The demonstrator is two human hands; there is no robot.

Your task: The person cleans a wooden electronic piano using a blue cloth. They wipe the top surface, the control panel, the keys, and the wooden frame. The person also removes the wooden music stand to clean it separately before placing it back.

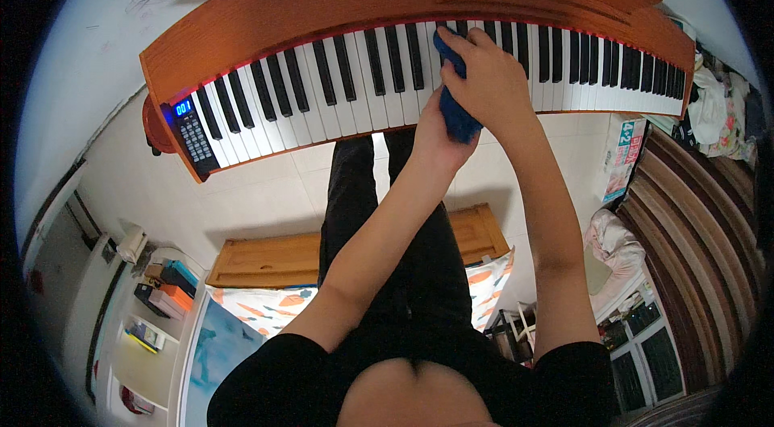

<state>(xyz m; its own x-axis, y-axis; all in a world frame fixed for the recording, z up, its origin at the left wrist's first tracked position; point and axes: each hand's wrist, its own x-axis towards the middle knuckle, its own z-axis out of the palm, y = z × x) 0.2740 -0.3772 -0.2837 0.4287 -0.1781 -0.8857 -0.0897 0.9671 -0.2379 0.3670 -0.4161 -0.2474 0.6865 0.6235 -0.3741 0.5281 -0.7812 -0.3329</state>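
A blue cloth (pixel 458 115) is bunched between my two hands, over the middle of the keyboard of a digital piano (pixel 357 79). My left hand (pixel 444 133) grips its lower part at the front edge of the white keys. Above and to the right, my right hand (pixel 493 76) holds the upper part, with fingers near the black keys. Whether the cloth touches the keys I cannot tell. The piano has a wooden case, and its control panel (pixel 195 135) with a lit blue display is at the left end.
A wooden bench (pixel 266 260) stands behind my legs, by a patterned fabric (pixel 260 306). White shelves (pixel 145 360) with boxes are at the lower left. A striped curtain (pixel 695 233) and a printed box (pixel 623 158) are on the right. A wall runs behind the piano.
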